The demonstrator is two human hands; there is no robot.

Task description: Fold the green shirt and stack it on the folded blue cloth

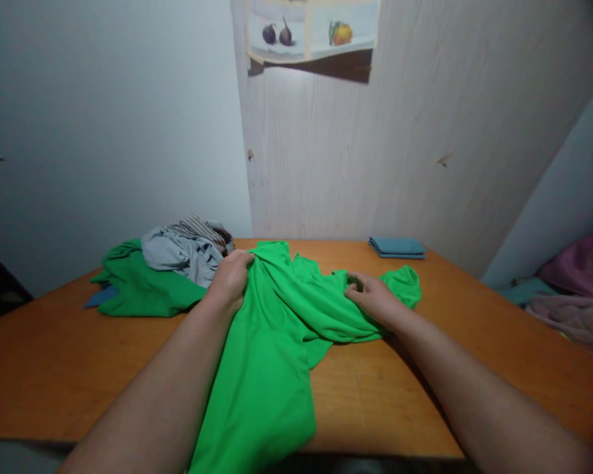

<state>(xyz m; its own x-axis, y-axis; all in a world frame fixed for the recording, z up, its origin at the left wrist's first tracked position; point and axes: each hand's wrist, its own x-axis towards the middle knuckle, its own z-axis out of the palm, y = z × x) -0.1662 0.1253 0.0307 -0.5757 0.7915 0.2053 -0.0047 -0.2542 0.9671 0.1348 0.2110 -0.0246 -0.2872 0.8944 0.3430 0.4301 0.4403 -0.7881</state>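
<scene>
A bright green shirt [271, 355] with small buttons near its top edge lies crumpled across the table, its lower part hanging toward me over the front edge. My left hand [231, 280] is closed on the shirt's left side, bunching the cloth into folds. On the right, my right hand [373, 297] has curled fingers on the cloth and pinches it, though the fingertips are partly hidden. A gathered end of the same shirt sticks out beyond that hand.
A heap with a darker green garment [148, 283], a grey garment [182, 250] and a striped cloth [197, 227] sits at the table's left. A folded blue-grey cloth [398, 247] lies at the back right of the wooden table [474, 368]. Behind stands a wall [336, 164].
</scene>
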